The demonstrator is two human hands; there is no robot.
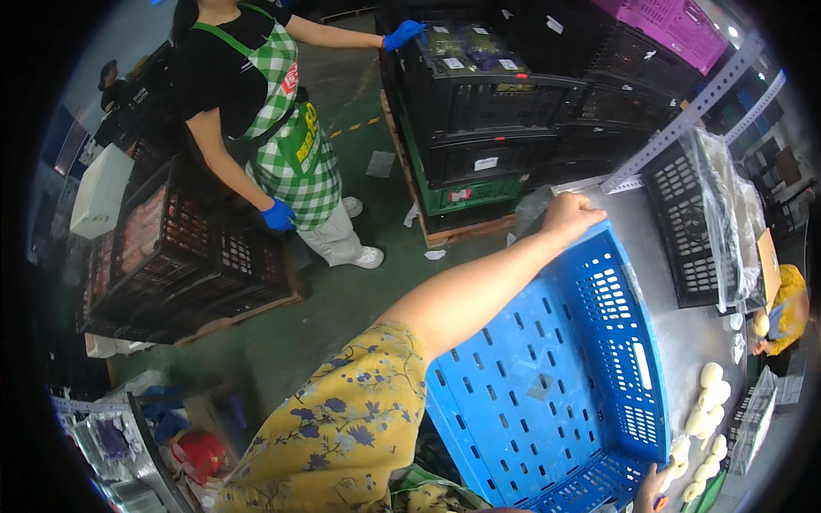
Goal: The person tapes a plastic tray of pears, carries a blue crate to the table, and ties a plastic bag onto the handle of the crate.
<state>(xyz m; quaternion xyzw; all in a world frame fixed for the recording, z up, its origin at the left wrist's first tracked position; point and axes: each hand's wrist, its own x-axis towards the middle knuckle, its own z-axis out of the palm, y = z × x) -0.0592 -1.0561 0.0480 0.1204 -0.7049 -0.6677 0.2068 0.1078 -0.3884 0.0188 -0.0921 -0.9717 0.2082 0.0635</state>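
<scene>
A blue plastic crate (539, 385) with slotted floor and walls is tilted in front of me, its inside facing me and bare. My left hand (569, 217) grips its upper corner at the far rim, arm stretched across the view. At the lower right, my right hand (651, 490) holds the crate's other corner, only partly in view. Just beyond that hand, several round cream-coloured items (705, 401) lie in rows on a metal table (654, 256). An orange-handled tool (660, 502) shows beside my right fingers.
A person in a green checked apron (298, 154) and blue gloves stands at upper left, touching stacked black crates (507, 106) on a pallet. More black crates (173, 256) stand left. A black crate with plastic film (683, 224) sits on the table. Another person (786, 308) is at far right.
</scene>
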